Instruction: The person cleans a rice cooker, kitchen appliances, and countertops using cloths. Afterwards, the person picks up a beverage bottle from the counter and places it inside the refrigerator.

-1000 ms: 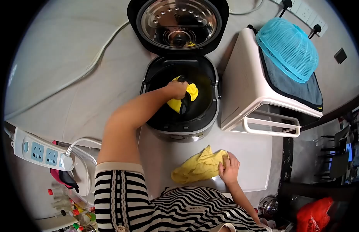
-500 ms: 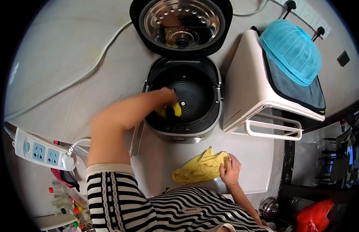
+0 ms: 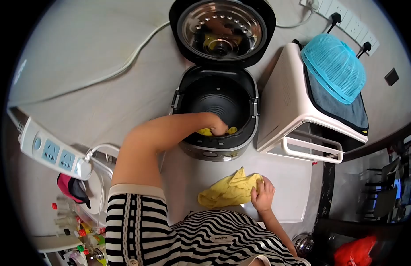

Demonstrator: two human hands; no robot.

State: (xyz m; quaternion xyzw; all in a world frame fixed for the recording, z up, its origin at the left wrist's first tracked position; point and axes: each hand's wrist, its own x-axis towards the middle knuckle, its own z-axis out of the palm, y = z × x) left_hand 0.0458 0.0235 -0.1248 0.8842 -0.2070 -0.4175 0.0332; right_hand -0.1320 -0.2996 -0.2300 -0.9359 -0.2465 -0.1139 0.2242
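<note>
The black rice cooker (image 3: pixel 212 155) stands with its lid (image 3: pixel 222 29) raised, showing a shiny metal inner plate. Inside its dark round chamber (image 3: pixel 218 104), my left hand (image 3: pixel 218 126) is closed on a yellow cloth (image 3: pixel 205 132), pressed near the front wall. Parts of this cloth show on both sides of the fingers; the rest is hidden under the hand. In front of the cooker lies a second, crumpled yellow cloth (image 3: pixel 225 190). My right hand (image 3: pixel 263 195) rests at its right end, fingers curled over the edge.
A cream appliance (image 3: pixel 280 97) with a front handle stands right of the cooker, topped by a grey cloth and a blue mesh basket (image 3: pixel 334 66). A white power strip (image 3: pixel 54 148) and cable lie left. Several bottles (image 3: pixel 83 235) stand lower left. Wall sockets (image 3: pixel 347 20) are behind.
My left hand has moved with its cloth from the left part of the chamber to the front wall, further right. The right hand stays on the other cloth. The view has shifted slightly.
</note>
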